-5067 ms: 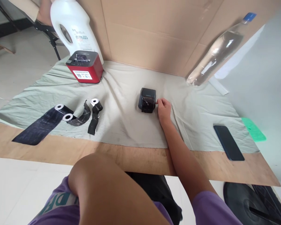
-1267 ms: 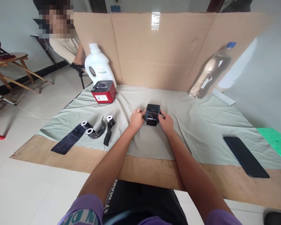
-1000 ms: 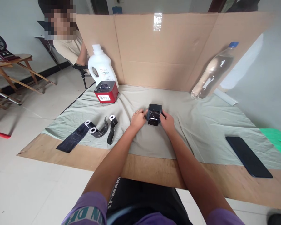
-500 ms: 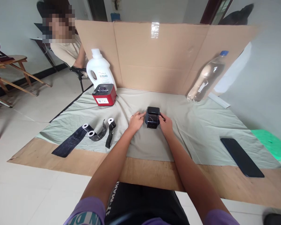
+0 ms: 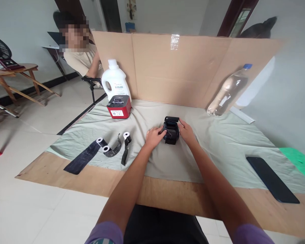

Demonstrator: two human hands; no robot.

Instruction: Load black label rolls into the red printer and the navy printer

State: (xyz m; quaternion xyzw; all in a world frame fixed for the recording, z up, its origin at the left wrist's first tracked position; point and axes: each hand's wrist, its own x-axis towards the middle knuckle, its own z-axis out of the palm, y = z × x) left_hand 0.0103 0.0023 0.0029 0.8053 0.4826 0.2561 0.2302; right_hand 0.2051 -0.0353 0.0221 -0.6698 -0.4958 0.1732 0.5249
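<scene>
A small black portable printer (image 5: 171,138) rests on the grey-green cloth between my hands. Its lid (image 5: 172,119) is raised at the back, and dark paper shows at the front. My left hand (image 5: 154,136) grips the printer's left side, thumb on top near its edge. Against the right side lies my right hand (image 5: 187,133), with a finger up at the lid's right end. To the left on the cloth are three rolls of black paper: one with a long unrolled strip (image 5: 85,157), one with a curled tail (image 5: 114,149), and one with a short hanging end (image 5: 126,144).
Behind the rolls stands a red and black box-shaped device (image 5: 119,107), with a white detergent jug (image 5: 116,81) behind it. A cardboard panel (image 5: 173,71) closes the back. A plastic bottle (image 5: 230,89) leans at the right; a dark phone (image 5: 272,179) lies front right. A person sits beyond the left corner.
The printer's lid has swung up from closed, exposing the inside. My left thumb has come onto the printer's top, and my right fingers have moved up to the lid. The view has shifted slightly.
</scene>
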